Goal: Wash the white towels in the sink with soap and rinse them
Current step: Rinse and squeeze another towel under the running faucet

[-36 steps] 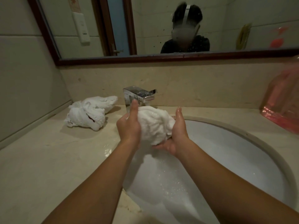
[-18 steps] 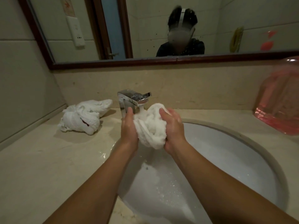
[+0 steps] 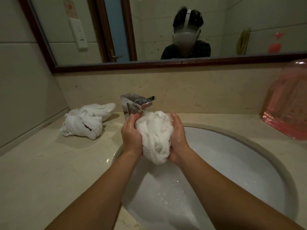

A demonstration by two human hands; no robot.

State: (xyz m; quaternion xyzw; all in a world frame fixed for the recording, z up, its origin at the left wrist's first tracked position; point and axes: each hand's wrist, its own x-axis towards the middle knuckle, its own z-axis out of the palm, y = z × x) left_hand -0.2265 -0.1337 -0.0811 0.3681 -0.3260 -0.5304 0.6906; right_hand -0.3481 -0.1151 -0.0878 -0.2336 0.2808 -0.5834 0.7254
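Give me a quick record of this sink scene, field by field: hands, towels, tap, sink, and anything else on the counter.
left hand: grips the wet towel from its left side
right hand: cups the same towel from the right
wet towel: bunched, sudsy, held above the sink just under the tap
second towel: crumpled on the counter, left of the tap
sink: white basin, foam and bubbles inside
pink container: translucent, on the counter at far right
mirror: on the wall behind the tap

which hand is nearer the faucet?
Left. The left hand grips the towel directly below the faucet spout; the right hand holds the towel's far side.
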